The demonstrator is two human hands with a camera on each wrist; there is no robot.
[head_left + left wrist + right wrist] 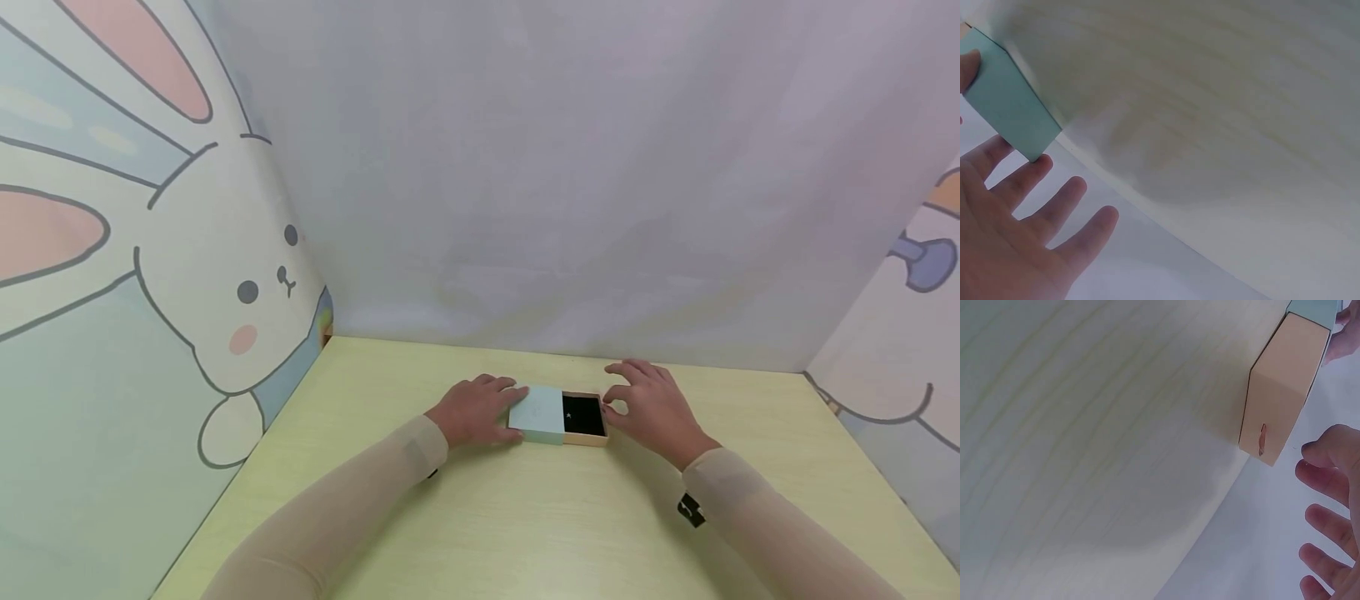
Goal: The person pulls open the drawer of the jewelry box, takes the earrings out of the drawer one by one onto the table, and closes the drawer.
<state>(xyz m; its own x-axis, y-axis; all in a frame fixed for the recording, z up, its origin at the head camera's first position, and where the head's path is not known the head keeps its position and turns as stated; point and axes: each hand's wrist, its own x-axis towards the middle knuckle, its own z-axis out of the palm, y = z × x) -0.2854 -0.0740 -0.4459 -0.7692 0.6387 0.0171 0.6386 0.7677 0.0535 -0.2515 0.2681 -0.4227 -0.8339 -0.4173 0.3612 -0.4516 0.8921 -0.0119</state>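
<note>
A slide-out box lies near the middle of the table, its pale blue sleeve [542,415] on the left and its peach drawer [583,440] partly out to the right. Black padding [587,415] lines the drawer, and a tiny pale item [568,416] shows on it, too small to make out. My left hand [476,411] grips the sleeve between thumb and fingers. In the right wrist view a small ribbon pull tab [1262,439] sticks out of the drawer's end. Beside that end is my right hand [652,408], thumb and forefinger close together, apart from the tab.
The light wooden table [465,533] ends at a pale curtain [525,183] behind the box. A rabbit-printed panel [217,292] stands along the left side, another printed panel [892,367] along the right. A dark strap piece [691,510] hangs below the right sleeve cuff.
</note>
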